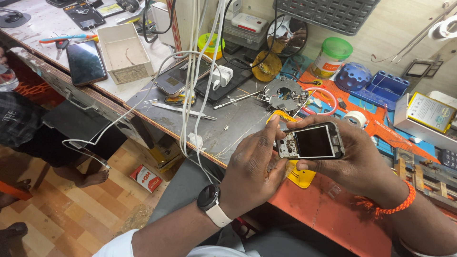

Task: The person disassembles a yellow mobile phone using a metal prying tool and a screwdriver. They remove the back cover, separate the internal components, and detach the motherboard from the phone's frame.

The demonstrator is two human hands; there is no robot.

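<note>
A small opened keypad phone (312, 141), with a dark screen and a bare circuit board at its left end, is held over the bench edge. My right hand (359, 162), with an orange thread band at the wrist, cradles it from behind and the right. My left hand (252, 169), with a watch on a white strap, grips its left end, forefinger stretched along the top edge. A yellow plastic piece (301, 177) lies under the phone on the orange mat (328, 204).
White cables (193, 95) hang over the bench front. Tweezers (183, 111), a screwdriver (238, 99), a round metal part (284, 93), tape roll (354, 118), blue holders (376, 83), a green-lidded jar (332, 57), a white tray (124, 52) and several phones lie about. Another person sits at left (28, 128).
</note>
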